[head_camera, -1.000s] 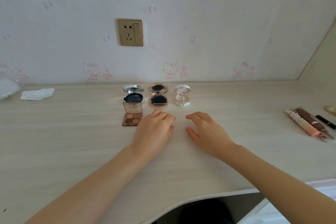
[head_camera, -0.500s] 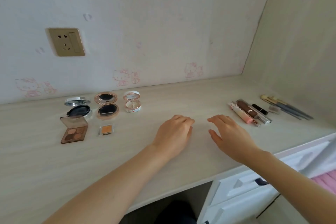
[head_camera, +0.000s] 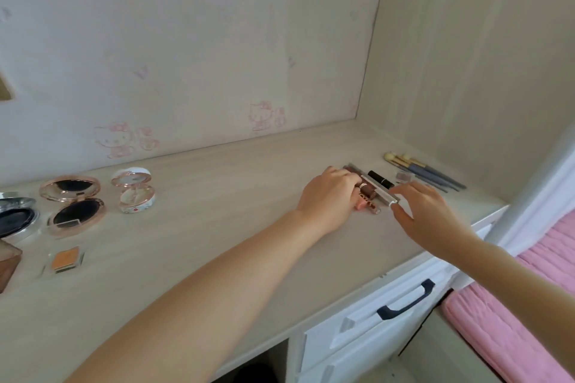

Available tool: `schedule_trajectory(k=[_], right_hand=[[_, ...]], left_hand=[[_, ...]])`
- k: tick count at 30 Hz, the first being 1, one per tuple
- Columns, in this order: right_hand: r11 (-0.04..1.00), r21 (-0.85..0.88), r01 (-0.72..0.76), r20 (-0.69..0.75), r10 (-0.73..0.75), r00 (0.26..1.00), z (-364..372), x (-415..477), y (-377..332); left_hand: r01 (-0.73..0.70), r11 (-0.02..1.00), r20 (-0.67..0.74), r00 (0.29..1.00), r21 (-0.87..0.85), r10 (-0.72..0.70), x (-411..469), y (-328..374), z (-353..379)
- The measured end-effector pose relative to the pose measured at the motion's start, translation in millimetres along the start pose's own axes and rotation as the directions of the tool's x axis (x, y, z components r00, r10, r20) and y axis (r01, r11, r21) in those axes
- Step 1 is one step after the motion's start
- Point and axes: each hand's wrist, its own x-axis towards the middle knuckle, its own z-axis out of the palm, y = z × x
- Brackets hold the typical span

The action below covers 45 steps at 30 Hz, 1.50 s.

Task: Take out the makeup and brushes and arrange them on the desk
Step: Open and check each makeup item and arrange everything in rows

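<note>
Head view, nearest first: a white drawer (head_camera: 357, 339) with a dark handle sits under the front edge of the desk (head_camera: 217, 227), and pink bedding (head_camera: 529, 305) fills the lower right corner. Both bare forearms reach out over the pale wood-grain top. At the left edge lies a brown palette (head_camera: 7, 261), partly cut off, with a small orange eyeshadow pan (head_camera: 63, 261) just beside it. Further in, toward the right, the left hand (head_camera: 326, 196) lies knuckles-up on a bunch of lip gloss tubes (head_camera: 368, 194) that lie flat on the desk, side by side. Its fingers curl down over their far part, but I cannot tell whether they clamp the tubes or only rest on them. The right hand (head_camera: 429, 214) is spread wide, thumb apart from the fingers, with the near end of the clear-capped tube at its fingertips; it holds nothing. Level with the hands on the left, three opened compacts stand in a row: a black cushion compact (head_camera: 15, 218) at the frame edge, a rose-gold compact (head_camera: 73, 204) and a small white compact (head_camera: 133, 190). Just behind the tubes lies a black lipstick (head_camera: 379, 179), then a small clear pot (head_camera: 404, 176). Beyond it, several brushes (head_camera: 426, 171) with blue-grey handles lie together near the side panel, pale heads pointing toward the wall (head_camera: 217, 40). Faint pink cat stickers (head_camera: 264, 116) run along the wall above the desk.
</note>
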Motion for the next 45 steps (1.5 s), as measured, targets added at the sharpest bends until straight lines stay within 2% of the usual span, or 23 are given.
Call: schedule_trajectory(k=[7, 10, 18, 23, 27, 31, 36, 43, 45], right_hand=[[0.989, -0.038, -0.146, 0.007, 0.146, 0.989, -5, 27, 39], [0.982, -0.020, -0.190, -0.021, 0.190, 0.982, -2, 41, 51], [0.968, -0.118, -0.221, 0.039, 0.227, 0.973, 15, 58, 63], [0.969, -0.152, -0.195, 0.061, 0.206, 0.977, 21, 62, 73], [0.976, -0.119, -0.185, 0.078, 0.194, 0.978, 26, 64, 81], [0.977, -0.070, -0.200, 0.072, 0.205, 0.976, 17, 60, 71], [0.942, 0.225, -0.251, -0.028, 0.263, 0.964, 18, 56, 70], [0.863, 0.478, -0.165, -0.173, 0.277, 0.945, 17, 42, 54], [0.862, 0.495, -0.110, -0.247, 0.261, 0.933, 11, 37, 45]], left_hand=[[0.080, 0.994, 0.080, 0.994, -0.070, -0.075, 63, 14, 36], [0.145, 0.985, 0.173, 0.977, -0.089, -0.128, 81, 17, 49], [0.072, 0.990, 0.372, 0.921, 0.124, -0.113, 108, 29, 62], [0.059, 0.990, 0.383, 0.918, 0.129, -0.105, 121, 27, 71], [0.129, 0.990, 0.452, 0.881, 0.064, -0.144, 127, 29, 76], [0.204, 0.979, 0.433, 0.881, 0.012, -0.189, 128, 32, 75], [0.243, 0.958, 0.359, 0.917, -0.153, -0.175, 116, 29, 72], [0.152, 0.936, 0.118, 0.986, -0.319, -0.120, 91, 36, 64], [0.137, 0.920, 0.062, 0.990, -0.368, -0.123, 86, 37, 57]])
